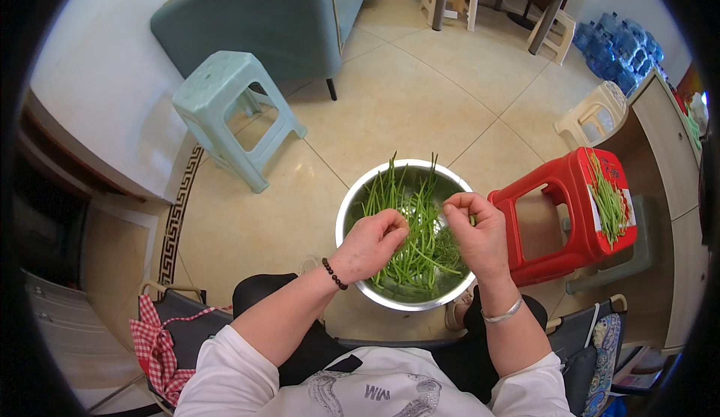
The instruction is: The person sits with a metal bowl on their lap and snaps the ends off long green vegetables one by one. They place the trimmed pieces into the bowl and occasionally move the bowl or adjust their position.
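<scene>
A round stainless steel basin (344,214) stands before me, holding long green vegetable stems (413,248) with a tuft of fine feathery greens at its right side. Over the basin's left half is my left hand (374,242), thumb and fingertips pinched together; a stem seems to run from them, though the grip is partly hidden. My right hand (478,228) is above the right rim, its fingers curled round a short green piece that shows beside them. To the right, a bundle of trimmed green stems (607,203) lies on a red plastic stool (585,242).
A pale green plastic stool (225,85) stands at the left, near a grey-green sofa (253,23). Beyond the red stool are a beige stool (596,113) and a wooden cabinet (669,152). Large blue water bottles (619,48) are stacked at the back right.
</scene>
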A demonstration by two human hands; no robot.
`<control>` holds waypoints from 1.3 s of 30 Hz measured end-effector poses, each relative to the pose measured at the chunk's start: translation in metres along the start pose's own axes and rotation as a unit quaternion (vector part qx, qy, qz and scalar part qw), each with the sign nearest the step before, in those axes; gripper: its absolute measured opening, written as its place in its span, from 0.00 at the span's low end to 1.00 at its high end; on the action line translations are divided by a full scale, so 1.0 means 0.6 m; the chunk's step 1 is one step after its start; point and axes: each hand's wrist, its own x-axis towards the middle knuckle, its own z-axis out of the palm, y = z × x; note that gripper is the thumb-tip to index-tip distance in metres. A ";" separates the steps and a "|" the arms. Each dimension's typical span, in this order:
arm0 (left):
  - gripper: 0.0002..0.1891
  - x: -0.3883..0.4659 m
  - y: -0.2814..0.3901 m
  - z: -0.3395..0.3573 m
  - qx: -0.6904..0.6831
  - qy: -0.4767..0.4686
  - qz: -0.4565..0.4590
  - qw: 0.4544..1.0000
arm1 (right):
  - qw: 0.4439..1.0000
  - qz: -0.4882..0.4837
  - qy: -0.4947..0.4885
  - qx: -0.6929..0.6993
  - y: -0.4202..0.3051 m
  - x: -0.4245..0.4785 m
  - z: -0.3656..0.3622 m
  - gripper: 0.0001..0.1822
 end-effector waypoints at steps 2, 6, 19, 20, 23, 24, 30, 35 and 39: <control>0.08 0.001 -0.003 -0.001 0.038 0.019 0.008 0.999 | 1.000 -0.006 0.018 0.010 0.004 0.002 -0.005 0.05; 0.08 0.007 -0.030 -0.008 0.112 0.050 -0.005 0.992 | 0.997 -0.016 0.069 0.035 -0.004 0.014 -0.023 0.06; 0.11 0.040 -0.061 0.007 0.319 0.070 -0.147 0.934 | 0.963 -0.132 0.230 0.058 -0.037 0.030 -0.096 0.06; 0.11 0.045 -0.064 0.011 0.328 0.073 -0.165 0.927 | 0.951 -0.159 0.255 0.076 -0.041 0.033 -0.097 0.06; 0.11 0.065 -0.084 0.025 0.349 0.049 -0.177 0.919 | 0.951 -0.154 0.262 0.057 -0.047 0.031 -0.104 0.06; 0.11 0.070 -0.087 0.032 0.357 0.049 -0.176 0.916 | 0.945 -0.168 0.276 0.050 -0.045 0.034 -0.104 0.06; 0.09 0.106 -0.099 0.064 0.413 0.041 -0.181 0.892 | 0.905 -0.205 0.345 0.140 -0.075 0.029 -0.132 0.05; 0.10 0.125 -0.101 0.111 0.289 0.052 -0.048 0.955 | 0.944 -0.158 0.281 0.072 -0.054 0.031 -0.122 0.05; 0.18 0.140 -0.077 0.138 0.286 -0.002 0.016 0.958 | 0.957 -0.158 0.245 -0.004 -0.049 0.032 -0.102 0.06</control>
